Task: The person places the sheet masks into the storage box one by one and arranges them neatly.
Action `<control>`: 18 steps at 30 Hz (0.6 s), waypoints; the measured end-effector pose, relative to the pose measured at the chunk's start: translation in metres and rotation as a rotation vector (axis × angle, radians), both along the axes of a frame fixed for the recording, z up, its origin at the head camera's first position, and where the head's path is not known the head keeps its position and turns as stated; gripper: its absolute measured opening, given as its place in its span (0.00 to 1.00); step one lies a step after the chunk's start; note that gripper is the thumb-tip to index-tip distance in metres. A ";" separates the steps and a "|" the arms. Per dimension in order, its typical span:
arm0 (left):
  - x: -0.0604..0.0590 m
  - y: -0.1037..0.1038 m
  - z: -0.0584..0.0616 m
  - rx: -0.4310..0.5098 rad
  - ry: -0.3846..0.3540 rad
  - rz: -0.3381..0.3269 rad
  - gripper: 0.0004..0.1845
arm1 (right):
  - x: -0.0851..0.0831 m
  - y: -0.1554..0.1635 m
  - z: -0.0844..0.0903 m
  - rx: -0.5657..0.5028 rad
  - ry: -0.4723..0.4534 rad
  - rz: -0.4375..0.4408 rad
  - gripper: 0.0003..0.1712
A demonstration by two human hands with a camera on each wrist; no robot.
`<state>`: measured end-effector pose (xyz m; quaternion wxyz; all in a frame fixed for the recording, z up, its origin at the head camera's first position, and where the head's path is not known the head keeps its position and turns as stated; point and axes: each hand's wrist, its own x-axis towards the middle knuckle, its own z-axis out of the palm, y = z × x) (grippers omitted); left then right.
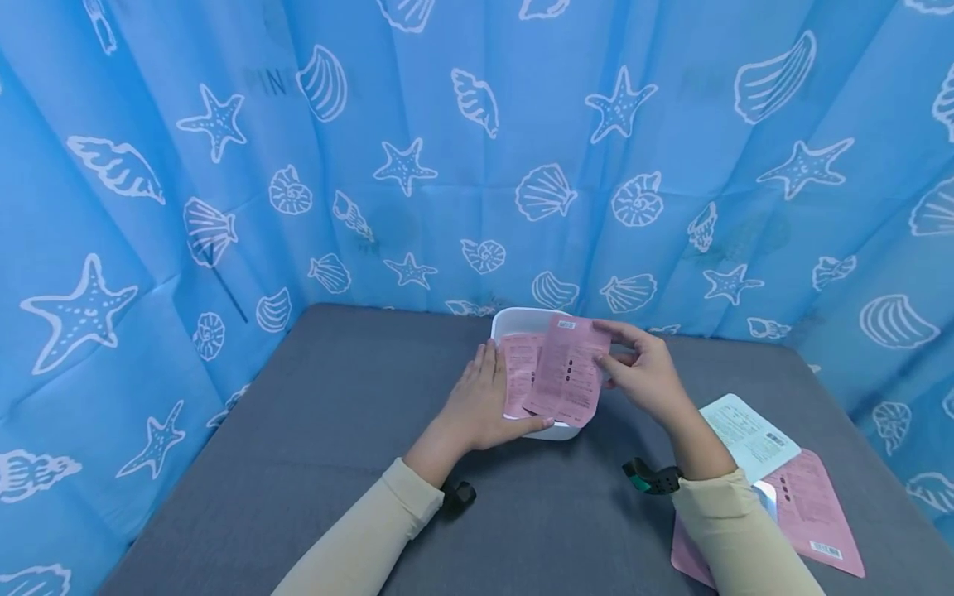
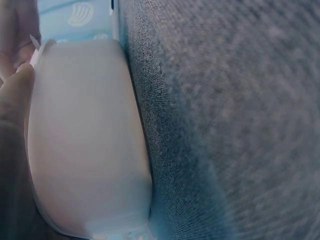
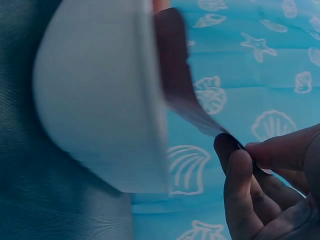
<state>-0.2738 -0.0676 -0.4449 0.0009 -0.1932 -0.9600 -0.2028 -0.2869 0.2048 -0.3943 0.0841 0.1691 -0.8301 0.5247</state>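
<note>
Head view: my right hand (image 1: 647, 371) pinches pink packet (image 1: 568, 372) by right edge over white bin (image 1: 520, 321); long axis near-to-far, barcode end (image 1: 566, 324) far, leaning slightly right; left hand (image 1: 480, 404), straight-fingered, touches bin's left side.

Curtained wkspace w/ tbl (image 1: 298, 430) (seashell curtain (image 1: 477, 170)).

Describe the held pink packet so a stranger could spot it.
On the grey table, before the blue seashell curtain, sits a white bin. Over its right side is the pink packet. Unlike the neighbouring packet left of it, this one is pinched by the right hand.
</note>
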 end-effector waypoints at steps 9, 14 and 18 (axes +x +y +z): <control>0.002 0.000 0.004 0.001 -0.008 -0.002 0.72 | -0.004 -0.012 -0.013 0.172 0.022 0.013 0.27; 0.001 0.000 0.004 -0.002 0.001 -0.002 0.71 | -0.001 -0.018 -0.014 0.278 0.031 -0.016 0.29; 0.002 -0.001 0.005 -0.018 -0.005 -0.008 0.71 | 0.003 -0.022 -0.013 0.360 0.039 -0.019 0.32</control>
